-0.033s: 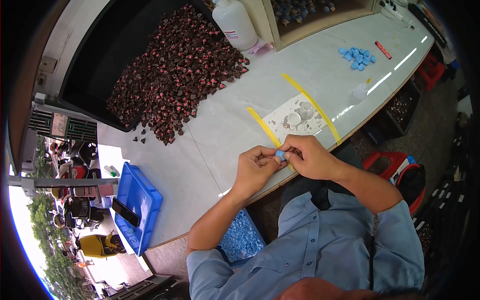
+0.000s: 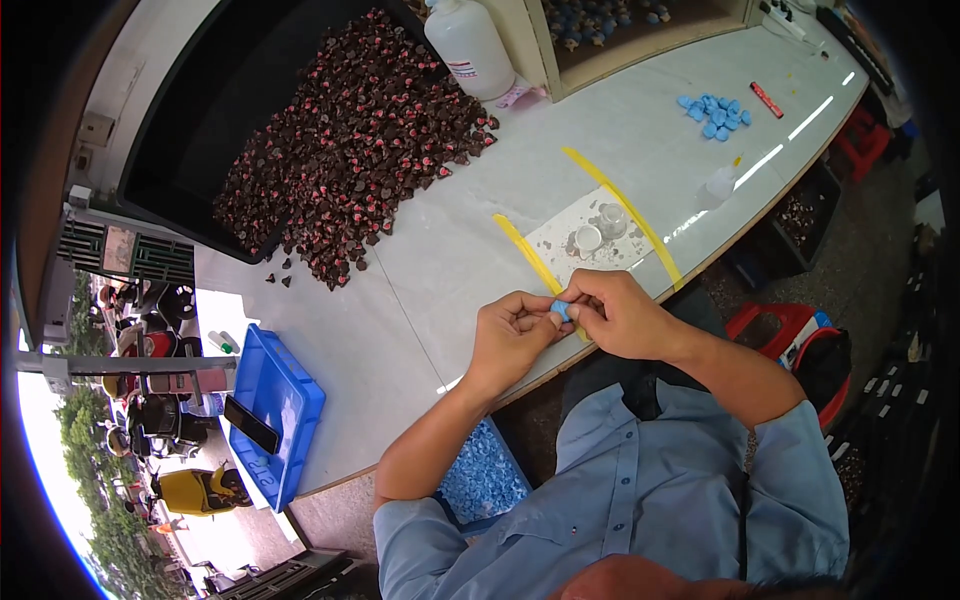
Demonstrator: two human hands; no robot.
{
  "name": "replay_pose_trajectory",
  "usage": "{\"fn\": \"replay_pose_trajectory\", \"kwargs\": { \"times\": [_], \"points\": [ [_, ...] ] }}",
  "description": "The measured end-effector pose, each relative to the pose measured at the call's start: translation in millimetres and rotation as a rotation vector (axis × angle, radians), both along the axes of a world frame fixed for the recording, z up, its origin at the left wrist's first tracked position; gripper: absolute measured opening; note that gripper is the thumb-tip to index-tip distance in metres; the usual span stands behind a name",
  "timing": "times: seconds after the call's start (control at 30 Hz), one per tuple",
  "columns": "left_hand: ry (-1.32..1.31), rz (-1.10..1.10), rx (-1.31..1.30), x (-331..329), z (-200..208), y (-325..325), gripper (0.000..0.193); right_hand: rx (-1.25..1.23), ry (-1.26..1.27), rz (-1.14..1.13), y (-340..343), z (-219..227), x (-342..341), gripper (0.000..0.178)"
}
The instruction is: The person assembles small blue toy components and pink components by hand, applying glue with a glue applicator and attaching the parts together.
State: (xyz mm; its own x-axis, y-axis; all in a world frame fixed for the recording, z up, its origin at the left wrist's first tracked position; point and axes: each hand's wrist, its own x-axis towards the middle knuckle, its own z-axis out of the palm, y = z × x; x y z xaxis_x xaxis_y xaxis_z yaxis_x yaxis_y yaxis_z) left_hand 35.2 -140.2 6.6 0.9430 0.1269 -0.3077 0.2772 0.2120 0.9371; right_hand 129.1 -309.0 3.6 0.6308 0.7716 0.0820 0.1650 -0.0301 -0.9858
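A small light-blue piece (image 2: 562, 310) is pinched between my two hands, just over the table's front edge. My left hand (image 2: 510, 335) grips it from the left with thumb and fingers closed. From the right, the fingertips of my right hand (image 2: 618, 315) press on the same piece. The fingers cover much of it, so its full shape cannot be made out. Right beyond my hands lies a white sheet (image 2: 560, 228) bordered by yellow tape strips (image 2: 610, 195). On it stand a small white round cup (image 2: 588, 238) and a clear round container (image 2: 612, 220).
A black tray (image 2: 180, 150) spills dark and red pieces (image 2: 350, 150) onto the table. A white bottle (image 2: 470, 50) stands behind. Blue pieces (image 2: 715, 115) and a red marker (image 2: 767, 100) lie far right. A blue tray (image 2: 300, 390) holds a phone (image 2: 252, 425); a bin of blue bits (image 2: 485, 475) sits below.
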Motion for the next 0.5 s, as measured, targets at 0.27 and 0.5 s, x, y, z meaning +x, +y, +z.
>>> {"fn": "replay_pose_trajectory", "kwargs": {
  "times": [0.27, 0.5],
  "points": [
    [0.004, -0.003, -0.007, 0.6, -0.2, -0.1, 0.017, 0.018, -0.001, -0.008, 1.0, -3.5, 0.0, 0.008],
    [0.007, -0.015, -0.012, 3.8, -0.5, -3.3, 0.016, 0.005, 0.011, -0.002, -3.6, 1.9, 2.3, 0.008]
  ]
}}
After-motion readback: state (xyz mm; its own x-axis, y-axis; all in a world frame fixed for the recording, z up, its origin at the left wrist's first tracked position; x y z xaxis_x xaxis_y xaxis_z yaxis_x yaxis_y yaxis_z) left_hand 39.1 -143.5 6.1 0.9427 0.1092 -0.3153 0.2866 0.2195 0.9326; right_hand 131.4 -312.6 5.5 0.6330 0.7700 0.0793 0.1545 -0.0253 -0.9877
